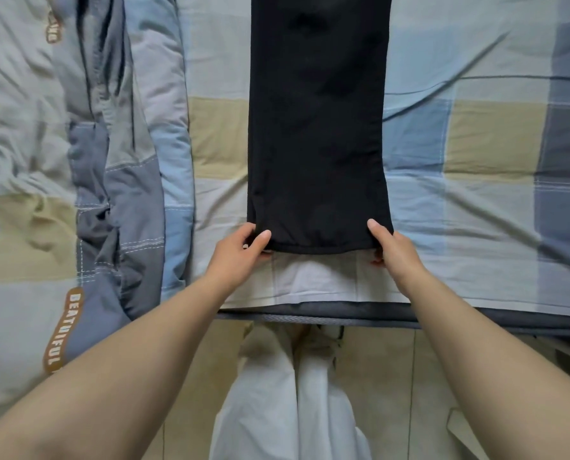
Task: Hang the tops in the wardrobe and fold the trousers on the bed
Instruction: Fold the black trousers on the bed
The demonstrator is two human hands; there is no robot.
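We see the long black fabric trousers (318, 127) lying flat and lengthwise on the bed's blue, grey and beige checked sheet (476, 134). Our left hand (240, 254) pinches the near hem's left corner; our right hand (393, 249) grasps its right corner. A rumpled matching checked quilt (77, 161) lies just left.

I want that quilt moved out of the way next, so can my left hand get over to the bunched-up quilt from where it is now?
Probably yes. The quilt lies just left of the left hand with only bare sheet between. But that hand now pinches a corner of the black trousers, so it must let go first.
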